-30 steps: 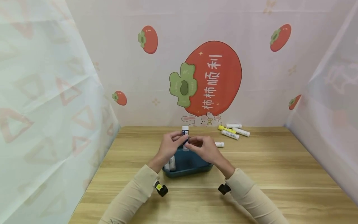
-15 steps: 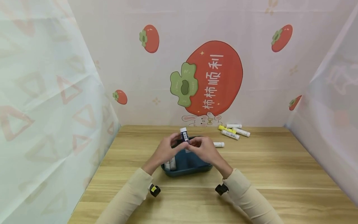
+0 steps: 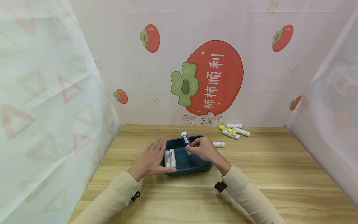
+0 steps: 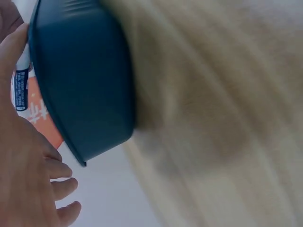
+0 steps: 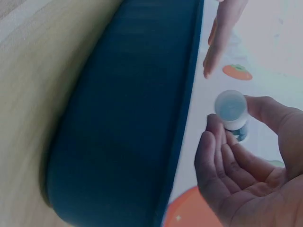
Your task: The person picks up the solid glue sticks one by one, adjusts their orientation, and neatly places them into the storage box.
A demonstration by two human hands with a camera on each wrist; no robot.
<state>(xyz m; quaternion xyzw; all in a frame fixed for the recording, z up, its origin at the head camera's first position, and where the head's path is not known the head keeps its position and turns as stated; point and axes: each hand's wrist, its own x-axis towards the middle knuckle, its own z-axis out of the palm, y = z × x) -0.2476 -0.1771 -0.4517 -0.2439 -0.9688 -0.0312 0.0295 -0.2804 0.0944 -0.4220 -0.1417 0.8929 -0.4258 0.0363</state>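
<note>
My right hand [image 3: 206, 149] pinches a glue stick [image 3: 185, 138] with a dark blue label and white cap, tilted over the dark teal box [image 3: 191, 170]. In the right wrist view, thumb and fingertips hold the glue stick [image 5: 231, 108] near its round white end. My left hand [image 3: 151, 159] lies along the box's left side, its fingers extended and its thumb at the front rim. Two white sticks [image 3: 172, 159] lie side by side in the left end of the box. The left wrist view shows the box's outer wall [image 4: 85, 80] beside the left hand [image 4: 23, 165].
Behind the box's right side lies a white stick [image 3: 219, 144], partly hidden by the right hand. Farther back, a yellow stick [image 3: 226, 128] lies in a small pile with several white sticks [image 3: 230, 134]. A patterned sheet [image 3: 257, 77] hangs at the table's back edge.
My left hand has let go of the glue stick and moved left and down to the box's side. The right hand keeps the glue stick, now lower and tilted.
</note>
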